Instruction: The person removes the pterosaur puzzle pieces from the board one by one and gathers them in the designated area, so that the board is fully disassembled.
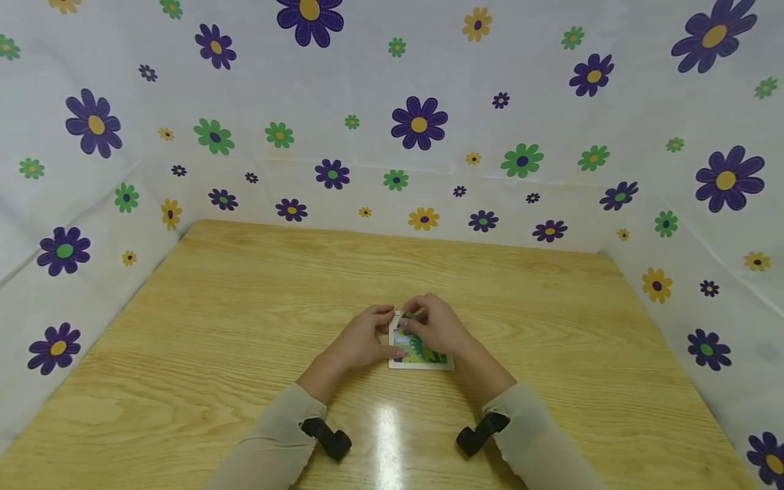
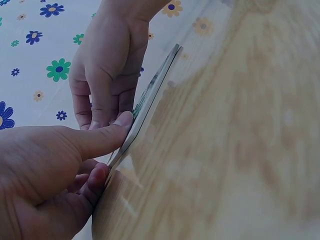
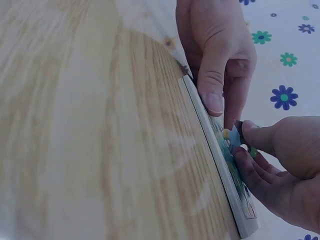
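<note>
A small jigsaw puzzle (image 1: 421,348) with a white frame and a green and blue picture lies on the table in the head view. My left hand (image 1: 361,341) holds the frame's left side, its thumb over the picture and its fingers along the edge. Above the upper part of the puzzle is my right hand (image 1: 439,328). In the right wrist view, its thumb and fingers pinch a jigsaw piece (image 3: 237,134), tilted up from the picture. Fingers cover much of the puzzle's upper part.
The wood-grain table (image 1: 245,299) spreads around the puzzle. White cloth (image 1: 367,82) printed with flowers stands along the back and both sides. A black strap with a small device (image 1: 327,439) is on the left wrist, and a similar one (image 1: 482,434) on the right.
</note>
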Tool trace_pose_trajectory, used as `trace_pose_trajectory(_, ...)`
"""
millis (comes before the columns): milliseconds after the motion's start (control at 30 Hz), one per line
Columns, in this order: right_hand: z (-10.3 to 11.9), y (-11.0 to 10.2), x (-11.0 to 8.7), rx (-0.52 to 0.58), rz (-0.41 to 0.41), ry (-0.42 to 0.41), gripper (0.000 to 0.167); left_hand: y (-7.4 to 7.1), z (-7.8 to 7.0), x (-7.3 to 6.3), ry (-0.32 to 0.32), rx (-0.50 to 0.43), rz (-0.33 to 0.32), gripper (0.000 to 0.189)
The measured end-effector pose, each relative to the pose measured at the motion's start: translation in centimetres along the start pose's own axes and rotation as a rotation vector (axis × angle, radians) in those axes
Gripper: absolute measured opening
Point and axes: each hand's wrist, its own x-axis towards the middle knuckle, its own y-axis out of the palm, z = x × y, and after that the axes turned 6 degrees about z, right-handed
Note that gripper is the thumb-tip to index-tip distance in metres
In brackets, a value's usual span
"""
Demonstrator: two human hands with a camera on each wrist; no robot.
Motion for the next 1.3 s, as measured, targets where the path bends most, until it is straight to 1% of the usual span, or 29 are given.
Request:
trace_pose_trajectory(167, -0.2, -0.2, -0.3, 0.062, -0.006, 0.012, 0.013, 0.0, 0.0, -0.1, 0.004, -0.011, 0.002, 0.085)
trace_pose_trajectory(233, -0.3, -0.3, -0.5, 0.086, -0.02, 0.034, 0.013, 0.0, 0.1, -0.2, -0.002, -0.015, 0.001, 0.086)
trace_pose_trajectory(300, -0.4, -0.5, -0.7, 0.133, -0.038, 0.06, 0.014, 0.0, 0.1, -0.1, -0.007, -0.012, -0.002, 0.086)
trace_pose_trajectory(500, -1.5, -1.4, -1.5, 0.33, -0.083, 0.133, 0.02, 0.1, 0.3, 0.1, -0.017, -0.021, -0.015, 0.087)
trace_pose_trajectory(567, -2.1, -1.7, -1.7, 0.376, -0.1, 0.163, 0.022, 0.1, 0.3, 0.1, -0.019, -0.021, -0.017, 0.087)
trace_pose_trajectory(767, -3.8, -2.2, -2.4, 0.462, -0.186, 0.25, 0.031, 0.1, 0.2, 0.0, -0.037, -0.038, -0.013, 0.087)
trace_pose_trajectory(900, -4.5, -2.7, -2.7, 0.468, -0.249, 0.287, 0.033, 0.1, 0.1, 0.0, -0.043, -0.034, -0.008, 0.088)
trace_pose_trajectory(1033, -4.9, -3.4, -3.2, 0.404, -0.301, 0.325, 0.031, 0.2, 0.0, 0.1, -0.035, -0.035, 0.002, 0.088)
trace_pose_trajectory(1133, -5.1, -3.9, -3.4, 0.368, -0.316, 0.349, 0.03, 0.2, 0.0, 0.1, -0.033, -0.042, 0.005, 0.088)
trace_pose_trajectory(1300, -5.3, -4.3, -3.6, 0.352, -0.303, 0.38, 0.032, 0.1, 0.0, 0.1, -0.043, -0.035, 0.007, 0.089)
